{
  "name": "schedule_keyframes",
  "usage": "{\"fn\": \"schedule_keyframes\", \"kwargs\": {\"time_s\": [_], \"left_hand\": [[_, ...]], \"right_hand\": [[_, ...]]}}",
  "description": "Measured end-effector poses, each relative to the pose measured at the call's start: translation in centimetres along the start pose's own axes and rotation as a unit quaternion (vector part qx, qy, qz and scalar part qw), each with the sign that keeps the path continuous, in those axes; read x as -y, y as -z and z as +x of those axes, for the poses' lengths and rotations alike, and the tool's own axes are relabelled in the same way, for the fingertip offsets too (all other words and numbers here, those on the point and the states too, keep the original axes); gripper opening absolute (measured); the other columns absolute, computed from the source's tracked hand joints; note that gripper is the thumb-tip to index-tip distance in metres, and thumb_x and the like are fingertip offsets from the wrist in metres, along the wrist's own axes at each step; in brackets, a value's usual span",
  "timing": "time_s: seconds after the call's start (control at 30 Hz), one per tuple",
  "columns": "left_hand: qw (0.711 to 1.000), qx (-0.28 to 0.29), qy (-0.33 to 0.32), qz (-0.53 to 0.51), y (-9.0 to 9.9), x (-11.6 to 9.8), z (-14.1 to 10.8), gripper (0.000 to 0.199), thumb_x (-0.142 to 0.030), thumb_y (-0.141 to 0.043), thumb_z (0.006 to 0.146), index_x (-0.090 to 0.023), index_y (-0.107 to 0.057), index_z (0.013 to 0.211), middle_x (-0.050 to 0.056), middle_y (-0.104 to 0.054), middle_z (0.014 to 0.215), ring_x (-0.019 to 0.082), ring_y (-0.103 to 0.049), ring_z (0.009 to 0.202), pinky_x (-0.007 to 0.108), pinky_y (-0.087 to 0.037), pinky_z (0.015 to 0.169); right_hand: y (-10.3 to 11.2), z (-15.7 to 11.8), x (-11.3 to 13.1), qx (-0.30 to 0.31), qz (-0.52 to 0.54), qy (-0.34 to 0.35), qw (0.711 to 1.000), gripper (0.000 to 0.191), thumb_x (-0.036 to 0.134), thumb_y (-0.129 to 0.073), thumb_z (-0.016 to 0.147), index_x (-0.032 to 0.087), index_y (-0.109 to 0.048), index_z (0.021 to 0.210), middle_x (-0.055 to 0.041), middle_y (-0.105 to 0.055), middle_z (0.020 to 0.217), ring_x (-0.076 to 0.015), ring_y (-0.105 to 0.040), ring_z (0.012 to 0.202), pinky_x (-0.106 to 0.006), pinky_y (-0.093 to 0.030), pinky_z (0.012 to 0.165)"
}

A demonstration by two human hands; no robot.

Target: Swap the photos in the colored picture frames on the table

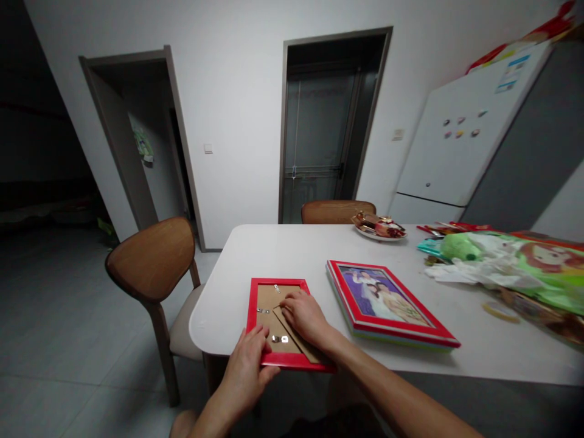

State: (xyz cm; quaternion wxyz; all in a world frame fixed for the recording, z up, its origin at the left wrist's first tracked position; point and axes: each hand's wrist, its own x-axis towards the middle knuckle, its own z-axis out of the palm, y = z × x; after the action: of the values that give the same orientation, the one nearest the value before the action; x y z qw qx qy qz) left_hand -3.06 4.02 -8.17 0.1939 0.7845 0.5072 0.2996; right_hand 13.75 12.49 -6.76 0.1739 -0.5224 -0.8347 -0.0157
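Observation:
A red picture frame [278,364] lies face down at the table's near edge, its brown backing board [269,298] showing. Small metal clips and a metal hanger [280,339] sit on that board. My left hand [249,359] grips the frame's lower left corner, fingers on top and thumb along the near edge. A brown stand flap [288,328] slants across the backing, and my right hand [305,316] is closed over its upper end with bent fingers. To the right, a red-edged frame with a photo of people [383,295] lies face up on top of other frames.
The white table [274,249] carries a plate of items [379,227] at the back, plus plastic bags [506,255] and a tape roll [500,312] at right. One wooden chair [155,261] stands left, another [337,212] behind. A fridge [456,134] is at back right.

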Motion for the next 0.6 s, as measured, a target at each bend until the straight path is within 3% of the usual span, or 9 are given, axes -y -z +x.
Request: {"fn": "schedule_keyframes", "kwargs": {"time_s": [0.1,0.27,0.6], "left_hand": [[1.0,0.005,0.007,0.013,0.0,0.0,0.0,0.052,-0.013,-0.061,0.062,-0.011,-0.046,0.112,0.012,-0.057,0.106,0.024,-0.04,0.114,0.041,-0.03,0.097],[0.999,0.013,0.012,0.032,-0.2,0.0,0.1,0.057,-0.014,-0.062,0.062,-0.008,-0.042,0.116,0.014,-0.052,0.115,0.023,-0.038,0.116,0.041,-0.028,0.099],[0.999,0.026,-0.005,0.019,-0.5,-0.2,0.1,0.043,-0.018,-0.063,0.063,-0.016,-0.052,0.105,0.011,-0.053,0.114,0.025,-0.037,0.117,0.046,-0.023,0.1]], "right_hand": [[-0.8,1.0,2.0,0.01,0.023,0.038,0.999,0.025,0.029,-0.042,0.08,0.019,-0.065,0.077,-0.0051,-0.059,0.081,-0.0152,-0.049,0.08,-0.024,-0.033,0.07],[-1.4,2.5,3.8,0.015,0.009,-0.019,1.0,0.025,0.031,-0.043,0.079,0.018,-0.064,0.077,-0.0067,-0.059,0.081,-0.0153,-0.051,0.076,-0.024,-0.033,0.063],[-1.7,2.9,1.5,-0.009,-0.012,-0.107,0.994,0.031,0.032,-0.034,0.082,0.016,-0.06,0.089,-0.0106,-0.058,0.095,-0.0205,-0.047,0.087,-0.031,-0.03,0.075]]}}
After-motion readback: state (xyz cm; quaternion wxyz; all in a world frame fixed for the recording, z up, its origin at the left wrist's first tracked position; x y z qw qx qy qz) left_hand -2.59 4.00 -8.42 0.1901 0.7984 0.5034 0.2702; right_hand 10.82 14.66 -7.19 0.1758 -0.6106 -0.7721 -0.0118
